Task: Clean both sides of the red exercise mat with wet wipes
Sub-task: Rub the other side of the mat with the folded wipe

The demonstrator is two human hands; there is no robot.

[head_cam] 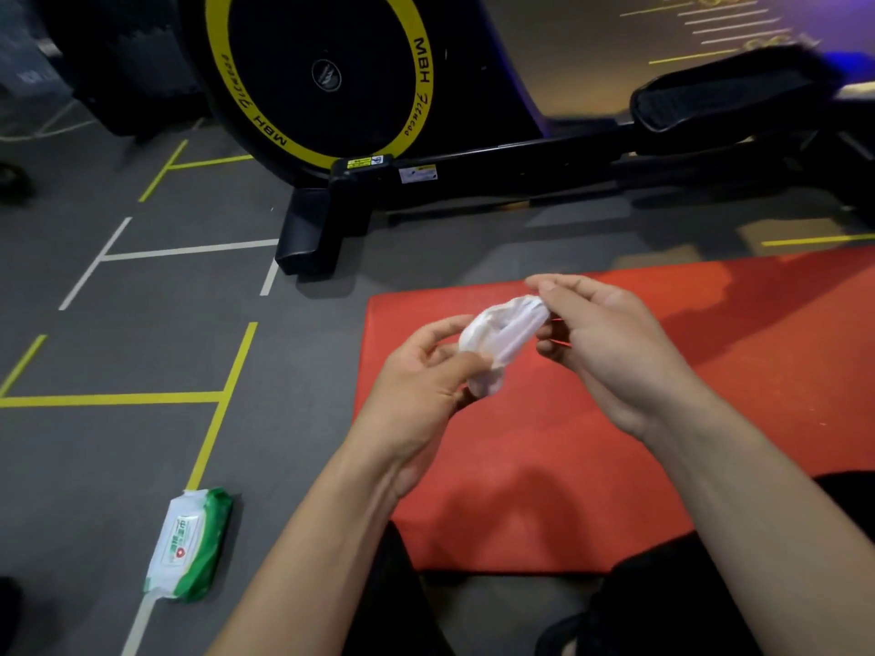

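The red exercise mat (544, 490) lies flat on the grey floor, filling the right half of the view. Above its near-left part both hands hold a crumpled white wet wipe (499, 340). My left hand (421, 385) grips the wipe's lower end between thumb and fingers. My right hand (611, 343) pinches its upper end with thumb and forefinger. The wipe hangs bunched between them, clear of the mat. A green and white pack of wet wipes (189, 544) lies on the floor to the left of the mat.
A black exercise machine (426, 182) with a yellow-rimmed flywheel (322, 73) stands just beyond the mat's far edge. Yellow and white lines mark the grey floor (118, 324) on the left. My dark-clothed knees (686, 608) sit at the mat's near edge.
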